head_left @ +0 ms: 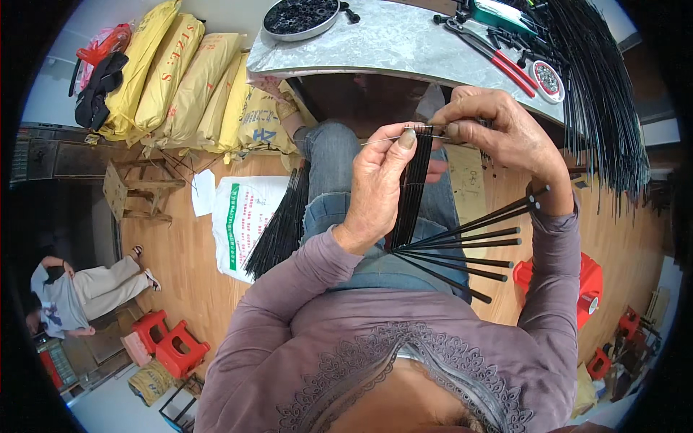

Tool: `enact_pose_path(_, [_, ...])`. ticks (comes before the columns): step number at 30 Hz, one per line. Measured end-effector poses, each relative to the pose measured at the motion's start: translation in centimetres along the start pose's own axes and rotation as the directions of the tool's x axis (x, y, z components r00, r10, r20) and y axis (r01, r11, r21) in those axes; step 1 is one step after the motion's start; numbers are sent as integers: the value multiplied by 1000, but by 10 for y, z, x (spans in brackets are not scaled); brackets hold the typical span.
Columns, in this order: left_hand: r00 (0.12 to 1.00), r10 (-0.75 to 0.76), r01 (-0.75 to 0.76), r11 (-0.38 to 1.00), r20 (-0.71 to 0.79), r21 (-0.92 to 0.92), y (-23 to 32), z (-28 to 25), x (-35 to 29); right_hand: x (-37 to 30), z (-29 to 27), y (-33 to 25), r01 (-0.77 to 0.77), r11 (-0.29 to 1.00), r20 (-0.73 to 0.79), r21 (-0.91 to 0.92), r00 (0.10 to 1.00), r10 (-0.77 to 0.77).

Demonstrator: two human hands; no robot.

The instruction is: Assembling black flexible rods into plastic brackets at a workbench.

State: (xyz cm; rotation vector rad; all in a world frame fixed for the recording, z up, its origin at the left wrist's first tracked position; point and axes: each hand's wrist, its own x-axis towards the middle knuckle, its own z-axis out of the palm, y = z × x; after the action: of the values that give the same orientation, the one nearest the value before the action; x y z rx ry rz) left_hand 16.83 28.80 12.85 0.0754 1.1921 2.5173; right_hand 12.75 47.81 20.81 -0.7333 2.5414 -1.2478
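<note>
Many blk rods (413, 184) in L hand (375, 191), fingers (436, 167) part-hidden, wire (372, 141) in R hand (502, 126)

The black strips (413, 180) look smooth and faintly glossy, the wire (380, 139) shiny metal, the marbled tabletop (390, 43) polished, the jeans (332, 162) matt denim, the red stool (180, 351) plastic and the brown stool (138, 185) bare wood.

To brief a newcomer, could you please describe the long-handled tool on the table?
Find the grey marbled table. On its right side, left of the small round dish, lies the tool: its two long red handles set it apart.
</note>
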Motion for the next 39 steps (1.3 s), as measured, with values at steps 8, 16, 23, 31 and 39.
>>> enact_pose_path(8, [999, 15, -15, 1000, -32, -13, 0, 0, -1, -4, 6, 4, 86, 996, -11, 21, 996, -86])
enact_pose_path(16, [999, 20, -20, 1000, -29, -3, 0, 0, 0, -2, 4, 1, 9, 997, -8, 82, 1000, -9])
enact_pose_path(23, [1000, 5, -5, 1000, -30, -10, 3, 1, -1, 3, 0, 0, -33, 999, 14, 37, 999, 33])
enact_pose_path(31, [1000, -18, 18, 1000, -25, 23, 4, -2, 0, 7, 21, 19, -78, 938, -38, 339, 995, 96])
enact_pose_path(39, [1000, -19, 19, 999, -5, 45, 6, -2, 0, -7, 37, 28, -138, 908, -70, 397, 981, 179])
